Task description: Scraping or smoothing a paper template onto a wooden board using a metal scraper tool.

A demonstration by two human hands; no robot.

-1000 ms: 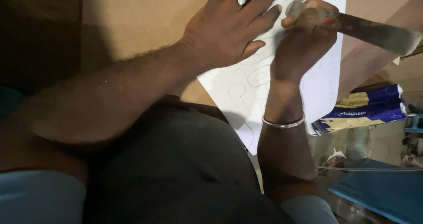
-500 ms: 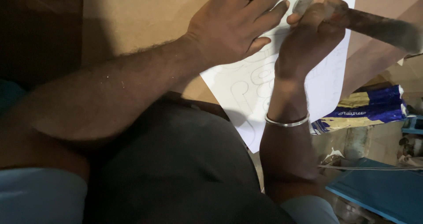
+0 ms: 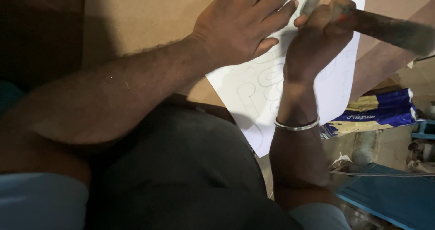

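A white paper sheet (image 3: 267, 87) with faint curved outlines drawn on it lies on a brown wooden board (image 3: 136, 21). My left hand (image 3: 240, 24), wearing a ring, presses flat on the paper with fingers spread. My right hand (image 3: 317, 35), with a metal bangle on the wrist, is closed around the thick dark handle of a tool (image 3: 389, 28) that sticks out to the right. The tool's working end is hidden under my fist, over the paper.
My dark-trousered knee (image 3: 181, 175) fills the lower middle. At the right, beyond the board's edge, lie a blue and gold wrapper (image 3: 376, 114) and a blue flat object (image 3: 389, 198) with a thin wire across it.
Both hands have shifted slightly up and right over the paper; the grip on the tool handle stays the same.
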